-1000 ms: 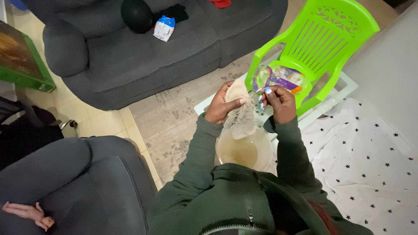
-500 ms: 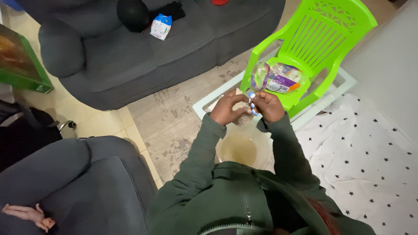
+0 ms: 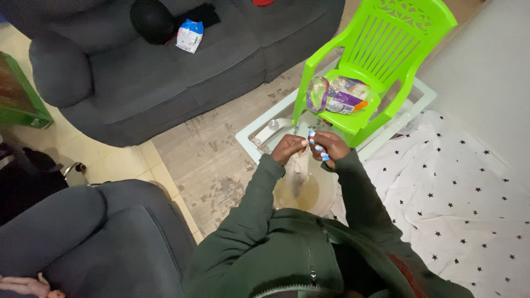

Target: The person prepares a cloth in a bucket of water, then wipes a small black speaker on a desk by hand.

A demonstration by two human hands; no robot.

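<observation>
A wet cloth [image 3: 298,168] is gripped at its top by the left hand [image 3: 289,148] and right hand [image 3: 327,147] (both closed tight, side by side), hanging straight down over the bowl [image 3: 329,193].

We are seeing a limp, matt beige cloth [image 3: 298,165] hanging over a smooth translucent plastic basin [image 3: 327,194], a glossy moulded bright-green plastic chair [image 3: 386,49] carrying a shiny crinkled plastic packet [image 3: 337,96], a soft dark-grey fabric sofa [image 3: 165,66], and a matt white star-printed sheet [image 3: 452,204].
</observation>
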